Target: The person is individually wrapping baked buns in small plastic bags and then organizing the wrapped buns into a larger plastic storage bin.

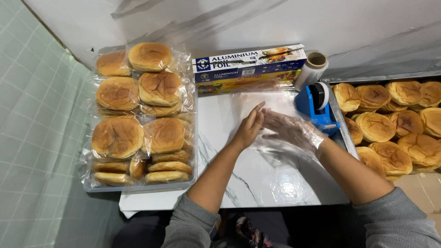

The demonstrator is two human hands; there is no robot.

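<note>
2 hands on the clear plastic wrap sheet [271, 138] spread across the white marble-look tabletop [220, 183]. Bare left hand [249, 127] flat, fingers straight, pinching nothing. Right hand [289, 129], in a thin clear disposable glove, also flat on the film, nothing grasped. Risk: film likely clings to the glove, bunching or creasing.
</note>
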